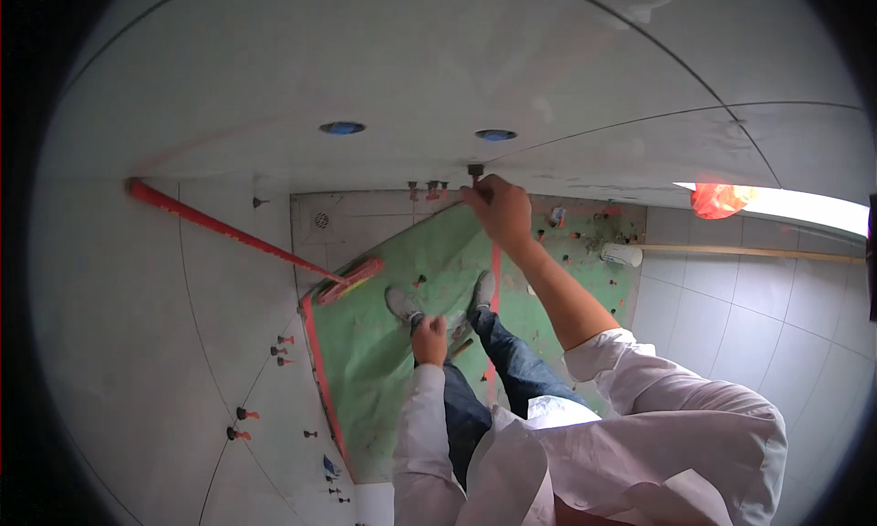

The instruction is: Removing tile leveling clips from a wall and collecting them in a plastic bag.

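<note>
red level (224, 225) leans far left on the wall | left hand (429, 340) low, fingers curled, hold unclear | right hand (498, 208) up, fingers pinched on a small dark clip (475, 171) at the tile joint; likely light, stiff, best gripped at its head

A green sheet (393, 343) covers the floor (352, 217), broom (347, 282) atop.

Right hand (498, 206) at clips (429, 190) on wall joint; red broom (228, 229) leftward; green floor sheet (384, 343) mostly bare.
</note>
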Demonstrator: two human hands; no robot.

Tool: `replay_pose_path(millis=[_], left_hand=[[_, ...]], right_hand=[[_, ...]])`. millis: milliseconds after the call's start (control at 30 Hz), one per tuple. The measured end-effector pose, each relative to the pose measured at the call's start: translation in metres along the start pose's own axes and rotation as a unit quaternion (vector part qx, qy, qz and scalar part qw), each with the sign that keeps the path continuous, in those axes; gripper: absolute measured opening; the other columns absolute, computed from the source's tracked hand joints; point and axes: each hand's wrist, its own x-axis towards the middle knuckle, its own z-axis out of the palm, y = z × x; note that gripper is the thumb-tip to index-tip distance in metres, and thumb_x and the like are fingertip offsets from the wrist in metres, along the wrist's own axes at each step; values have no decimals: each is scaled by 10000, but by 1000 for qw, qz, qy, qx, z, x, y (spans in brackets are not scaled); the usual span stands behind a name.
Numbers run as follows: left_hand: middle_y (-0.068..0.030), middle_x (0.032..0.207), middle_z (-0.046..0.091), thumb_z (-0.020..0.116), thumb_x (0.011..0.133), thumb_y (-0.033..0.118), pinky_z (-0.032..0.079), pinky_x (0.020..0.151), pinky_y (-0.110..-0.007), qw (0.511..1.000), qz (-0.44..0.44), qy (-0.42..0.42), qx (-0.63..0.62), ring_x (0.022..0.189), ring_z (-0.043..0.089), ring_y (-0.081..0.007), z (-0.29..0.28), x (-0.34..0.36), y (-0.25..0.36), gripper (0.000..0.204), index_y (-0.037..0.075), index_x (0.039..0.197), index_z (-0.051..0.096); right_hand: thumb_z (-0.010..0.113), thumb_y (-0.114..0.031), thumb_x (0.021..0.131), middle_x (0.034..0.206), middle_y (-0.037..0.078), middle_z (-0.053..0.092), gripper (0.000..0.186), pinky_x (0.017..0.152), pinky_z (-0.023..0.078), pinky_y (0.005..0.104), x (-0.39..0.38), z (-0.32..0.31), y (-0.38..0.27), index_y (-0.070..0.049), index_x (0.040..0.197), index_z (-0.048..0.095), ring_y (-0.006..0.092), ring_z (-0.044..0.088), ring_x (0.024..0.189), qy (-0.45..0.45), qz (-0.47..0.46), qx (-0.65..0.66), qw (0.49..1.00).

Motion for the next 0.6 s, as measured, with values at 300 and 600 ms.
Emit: replay_pose_path(millis=[300,600], left_hand=[[-155,1030,817,738,1015,287,615,849,-491,993,-85,-77,-5,967,787,-362,-13,-136,-109,207,85,1029,782],[-86,827,715,691,1004,132,532,545,-336,915,-231,-114,-310,647,646,-180,-57,-48,-81,130,5,981,712]], right_hand=[[758,-360,996,817,166,763,316,697,582,486,-4,-13,11,-47,1027,786,386,752,748,-11,-7,-66,998],[803,-227,978,958,137,743,152,780,599,454,-89,-259,138,-77,994,778,333,752,885,199,2,-20,980]])
